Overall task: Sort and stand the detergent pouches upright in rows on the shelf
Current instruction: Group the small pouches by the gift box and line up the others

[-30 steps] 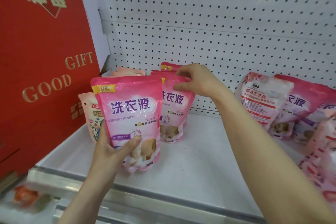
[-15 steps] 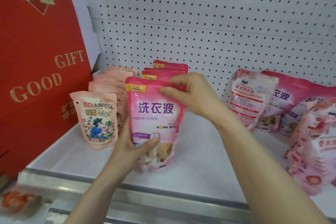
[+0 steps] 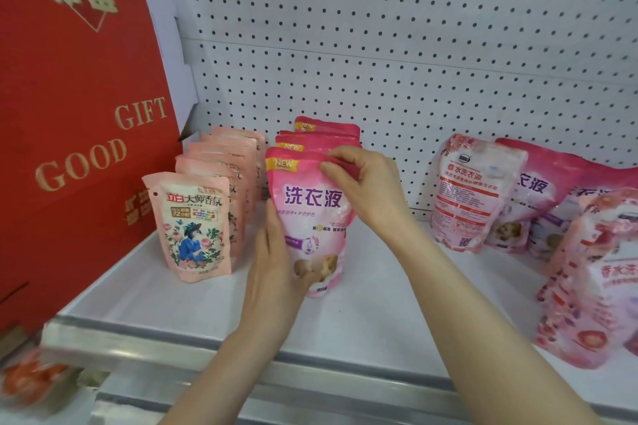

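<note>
We hold a bright pink detergent pouch (image 3: 312, 203) upright, base down on the white shelf (image 3: 379, 307), at the front of a row of matching pink pouches (image 3: 322, 134). Our left hand (image 3: 276, 272) grips its lower left edge, thumb curled across the front. Our right hand (image 3: 366, 190) pinches the top right corner. Just to the left stands a row of peach floral pouches (image 3: 196, 228), beside a red gift box (image 3: 69, 114). Further right, more pink pouches (image 3: 466, 197) lean against the pegboard (image 3: 379, 45).

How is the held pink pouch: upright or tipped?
Upright: pink pouch sits base-down on the shelf, left hand gripping low, right hand pinching its top.
</note>
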The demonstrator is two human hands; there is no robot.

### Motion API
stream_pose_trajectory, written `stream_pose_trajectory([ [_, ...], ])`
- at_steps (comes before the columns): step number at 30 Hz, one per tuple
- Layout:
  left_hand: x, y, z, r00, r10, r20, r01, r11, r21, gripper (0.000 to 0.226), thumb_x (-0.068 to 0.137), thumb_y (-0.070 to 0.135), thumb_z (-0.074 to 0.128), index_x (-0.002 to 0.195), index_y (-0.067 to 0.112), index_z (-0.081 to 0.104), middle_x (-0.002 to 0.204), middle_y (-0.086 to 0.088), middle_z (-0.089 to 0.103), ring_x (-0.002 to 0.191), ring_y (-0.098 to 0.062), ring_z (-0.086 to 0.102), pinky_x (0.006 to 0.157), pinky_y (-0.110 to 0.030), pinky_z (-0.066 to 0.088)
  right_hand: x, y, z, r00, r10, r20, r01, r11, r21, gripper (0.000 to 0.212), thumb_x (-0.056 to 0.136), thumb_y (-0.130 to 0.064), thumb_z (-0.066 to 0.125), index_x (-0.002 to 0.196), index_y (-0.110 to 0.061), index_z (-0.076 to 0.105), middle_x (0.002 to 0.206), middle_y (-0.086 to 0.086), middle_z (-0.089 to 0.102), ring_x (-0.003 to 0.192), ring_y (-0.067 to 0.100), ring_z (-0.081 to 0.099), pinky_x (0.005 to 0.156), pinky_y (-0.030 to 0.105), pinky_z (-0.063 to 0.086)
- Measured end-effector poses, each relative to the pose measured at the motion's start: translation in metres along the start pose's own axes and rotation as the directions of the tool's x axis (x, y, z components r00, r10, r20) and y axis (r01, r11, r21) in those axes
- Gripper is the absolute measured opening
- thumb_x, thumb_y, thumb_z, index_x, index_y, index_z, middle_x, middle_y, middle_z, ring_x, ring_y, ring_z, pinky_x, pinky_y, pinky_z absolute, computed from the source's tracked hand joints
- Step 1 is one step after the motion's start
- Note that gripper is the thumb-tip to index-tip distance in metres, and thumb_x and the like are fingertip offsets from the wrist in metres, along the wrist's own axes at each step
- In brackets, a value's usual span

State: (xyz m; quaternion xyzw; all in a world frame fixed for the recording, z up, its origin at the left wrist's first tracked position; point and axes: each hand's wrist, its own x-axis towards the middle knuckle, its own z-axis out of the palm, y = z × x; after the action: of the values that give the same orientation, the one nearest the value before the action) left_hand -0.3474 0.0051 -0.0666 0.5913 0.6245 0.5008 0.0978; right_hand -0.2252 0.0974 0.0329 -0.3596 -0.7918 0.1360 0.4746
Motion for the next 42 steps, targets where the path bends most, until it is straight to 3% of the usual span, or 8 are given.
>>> stream_pose_trajectory([
  [3, 0.005, 0.005, 0.0, 1.0, -0.009, 0.028, 0.009, 1.0, -0.003, 0.12, 0.072, 0.018, 0.084, 0.153, 0.013, -0.005, 0.139, -0.008, 0.031, 0.072, 0.015, 0.026, 0.075, 0.002, 0.022, 0.005, -0.003, -0.002, 0.999, -0.028, -0.021, 0.028, 0.999, -0.037, 0.009, 0.089, -0.025, 0.066, 0.088, -0.022, 0.075, 0.079, -0.013, 0.072, 0.079, 0.009, 0.067, 0.078, 0.038, 0.054],
  [7, 0.011, 0.005, 0.004, 0.999, -0.008, 0.041, 0.008, 1.0, 0.01, 0.118, 0.074, 0.015, 0.083, 0.151, 0.016, -0.007, 0.141, -0.015, 0.031, 0.062, 0.015, 0.024, 0.073, 0.009, 0.023, 0.009, -0.002, 0.0, 0.999, -0.012, -0.044, 0.01, 0.999, -0.044, 0.01, 0.089, -0.026, 0.066, 0.088, -0.021, 0.076, 0.079, -0.01, 0.073, 0.077, 0.013, 0.067, 0.076, 0.041, 0.053],
  [13, 0.01, 0.003, 0.003, 1.0, 0.01, 0.029, -0.01, 1.0, -0.008, 0.12, 0.073, 0.024, 0.083, 0.151, 0.016, -0.008, 0.14, -0.012, 0.03, 0.075, 0.034, 0.024, 0.071, 0.003, 0.029, 0.004, -0.004, -0.004, 0.999, 0.021, -0.047, -0.022, 0.999, -0.024, 0.014, 0.092, -0.03, 0.065, 0.09, -0.023, 0.076, 0.077, -0.014, 0.07, 0.068, 0.003, 0.058, 0.071, 0.027, 0.048],
  [19, 0.001, -0.008, 0.003, 0.997, 0.069, 0.018, -0.07, 0.996, 0.058, 0.122, 0.076, 0.025, 0.082, 0.15, 0.021, -0.015, 0.15, -0.011, 0.023, 0.122, -0.003, 0.026, 0.088, -0.007, 0.022, -0.017, 0.002, -0.015, 0.992, 0.08, -0.102, -0.079, 0.997, 0.011, 0.014, 0.092, -0.03, 0.065, 0.087, -0.021, 0.074, 0.062, -0.013, 0.06, 0.055, 0.002, 0.048, 0.058, 0.021, 0.038],
  [25, -0.021, -0.008, -0.005, 0.985, 0.156, -0.076, -0.146, 0.982, 0.122, 0.094, 0.088, 0.022, 0.068, 0.154, 0.016, 0.001, 0.158, -0.013, 0.013, 0.141, -0.025, 0.022, 0.104, -0.032, 0.029, -0.064, 0.018, -0.035, 0.945, 0.217, -0.245, -0.204, 0.976, 0.079, 0.012, 0.092, -0.023, 0.064, 0.084, -0.021, 0.073, 0.074, -0.009, 0.071, 0.074, 0.018, 0.068, 0.072, 0.043, 0.055],
  [31, -0.051, 0.008, 0.007, 0.963, 0.252, -0.097, -0.252, 0.968, 0.008, 0.075, 0.078, 0.003, 0.073, 0.144, 0.012, 0.039, 0.141, -0.011, 0.033, 0.129, -0.022, 0.038, 0.101, -0.031, 0.038, -0.147, 0.033, -0.068, 0.837, 0.303, -0.457, -0.312, 0.948, 0.057, 0.013, 0.09, -0.03, 0.061, 0.083, -0.037, 0.069, 0.079, -0.012, 0.071, 0.076, 0.018, 0.069, 0.075, 0.049, 0.055],
  [37, -0.058, 0.044, 0.053, 0.918, 0.356, 0.174, -0.33, 0.93, -0.159, 0.066, 0.083, 0.01, 0.07, 0.142, 0.025, 0.042, 0.133, 0.001, 0.04, 0.12, -0.023, 0.051, 0.101, -0.045, 0.045, -0.217, 0.047, -0.128, 0.62, 0.297, -0.727, -0.438, 0.899, -0.006, 0.016, 0.094, -0.018, 0.062, 0.102, -0.026, 0.073, 0.087, -0.011, 0.073, 0.08, 0.011, 0.068, 0.078, 0.041, 0.057],
  [42, -0.058, 0.092, 0.101, 0.851, 0.399, 0.34, -0.337, 0.913, -0.229, 0.066, 0.085, 0.022, 0.071, 0.143, 0.028, 0.039, 0.129, 0.007, 0.043, 0.107, -0.006, 0.051, 0.098, -0.035, 0.048, -0.242, 0.074, -0.196, 0.462, 0.23, -0.856, -0.488, 0.872, -0.029, 0.023, 0.095, -0.018, 0.059, 0.116, -0.025, 0.063, 0.101, -0.005, 0.068, 0.088, 0.013, 0.063, 0.078, 0.037, 0.055],
])
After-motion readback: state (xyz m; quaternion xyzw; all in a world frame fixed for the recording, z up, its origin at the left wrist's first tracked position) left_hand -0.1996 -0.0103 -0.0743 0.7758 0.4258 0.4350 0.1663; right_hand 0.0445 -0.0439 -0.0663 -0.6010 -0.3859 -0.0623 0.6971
